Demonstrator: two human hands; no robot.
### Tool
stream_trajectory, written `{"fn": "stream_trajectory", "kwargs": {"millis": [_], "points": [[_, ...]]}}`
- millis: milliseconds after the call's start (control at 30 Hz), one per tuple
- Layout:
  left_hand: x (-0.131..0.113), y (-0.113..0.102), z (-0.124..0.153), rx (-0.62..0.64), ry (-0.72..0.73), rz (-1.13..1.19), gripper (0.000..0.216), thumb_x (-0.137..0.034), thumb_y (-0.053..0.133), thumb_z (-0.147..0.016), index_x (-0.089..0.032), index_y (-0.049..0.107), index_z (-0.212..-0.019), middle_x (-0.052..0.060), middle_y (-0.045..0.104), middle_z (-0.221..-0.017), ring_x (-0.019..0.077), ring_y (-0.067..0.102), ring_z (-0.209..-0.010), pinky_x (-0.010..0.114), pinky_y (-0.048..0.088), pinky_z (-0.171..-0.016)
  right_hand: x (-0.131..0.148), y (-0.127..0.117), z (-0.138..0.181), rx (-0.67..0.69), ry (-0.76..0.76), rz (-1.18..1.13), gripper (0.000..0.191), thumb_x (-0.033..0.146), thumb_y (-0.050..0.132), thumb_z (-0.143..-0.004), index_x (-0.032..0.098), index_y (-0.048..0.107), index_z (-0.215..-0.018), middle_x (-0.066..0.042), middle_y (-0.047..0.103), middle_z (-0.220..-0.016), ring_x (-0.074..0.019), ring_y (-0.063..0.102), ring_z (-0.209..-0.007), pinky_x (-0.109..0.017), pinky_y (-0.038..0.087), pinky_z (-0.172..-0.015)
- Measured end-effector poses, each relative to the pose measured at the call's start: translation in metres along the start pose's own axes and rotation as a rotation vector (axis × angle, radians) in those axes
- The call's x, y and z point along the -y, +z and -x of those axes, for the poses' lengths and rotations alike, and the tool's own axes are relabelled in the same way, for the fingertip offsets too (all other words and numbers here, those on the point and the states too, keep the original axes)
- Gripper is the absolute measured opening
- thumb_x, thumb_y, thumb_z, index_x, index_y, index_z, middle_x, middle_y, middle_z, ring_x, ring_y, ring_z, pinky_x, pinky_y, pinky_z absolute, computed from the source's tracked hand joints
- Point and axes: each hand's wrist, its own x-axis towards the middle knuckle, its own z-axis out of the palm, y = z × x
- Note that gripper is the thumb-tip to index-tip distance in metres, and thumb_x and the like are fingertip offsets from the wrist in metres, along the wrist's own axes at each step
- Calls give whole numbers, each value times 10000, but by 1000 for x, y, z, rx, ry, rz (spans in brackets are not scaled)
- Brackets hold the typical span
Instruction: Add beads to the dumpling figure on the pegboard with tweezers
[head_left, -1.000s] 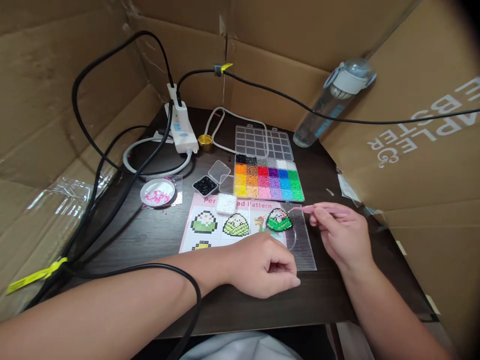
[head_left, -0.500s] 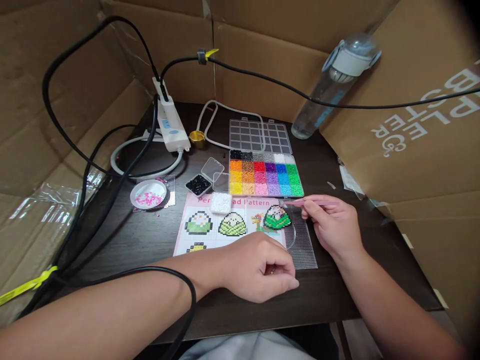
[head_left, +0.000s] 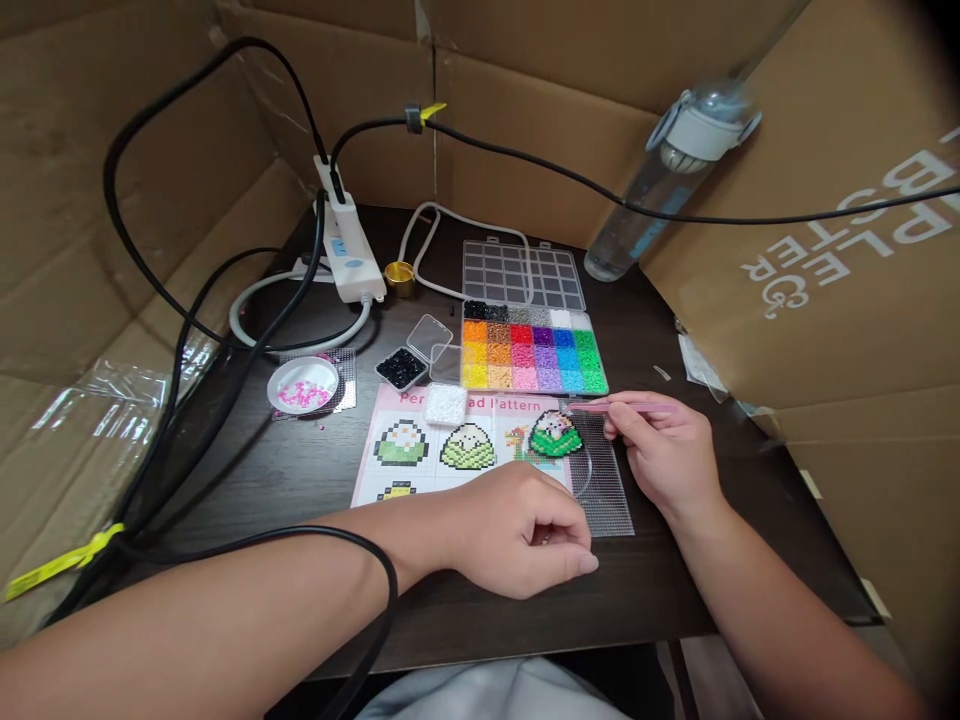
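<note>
Pink tweezers [head_left: 637,407] are pinched in my right hand [head_left: 667,450], with their tip at the upper right edge of the rice-ball bead design [head_left: 555,435]. That design has white and pink beads above, green below and a black outline. It lies over the clear pegboard [head_left: 611,500] and the right part of the printed pattern sheet [head_left: 401,408]. My left hand [head_left: 525,535] rests curled on the near side of the sheet, fingers folded inward; whether anything is inside is hidden. A bead box [head_left: 534,350] with many coloured compartments stands open behind the sheet.
Small boxes of black beads [head_left: 401,368] and white beads [head_left: 445,405] sit left of the bead box. Farther left is a white dish [head_left: 303,385] of pink beads. A power strip [head_left: 349,250], black cables [head_left: 255,350] and a water bottle [head_left: 649,200] surround the work. Cardboard walls enclose the table.
The view has shifted slightly. My hands, the tweezers and the bead design hold nearly the same positions relative to each other.
</note>
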Motion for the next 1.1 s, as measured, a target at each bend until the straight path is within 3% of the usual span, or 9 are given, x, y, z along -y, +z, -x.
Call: {"fn": "stream_trajectory", "kwargs": {"millis": [267, 1100], "points": [[2, 1, 0, -8, 18, 7, 181, -227, 619, -860, -127, 673, -719, -8, 557, -603, 74, 480, -564, 209, 396, -560, 3, 2, 3, 43, -49, 116, 82, 275, 781, -807, 195, 799, -804, -56, 780, -767, -123, 608, -573, -248, 528, -551], [4, 2, 1, -8, 23, 5, 193, -239, 624, -863, -126, 663, -711, 0, 568, -613, 75, 483, -569, 207, 399, -560, 5, 4, 4, 38, -22, 128, 70, 272, 780, -801, 204, 794, -806, -64, 807, -829, -118, 646, -580, -238, 551, -575]]}}
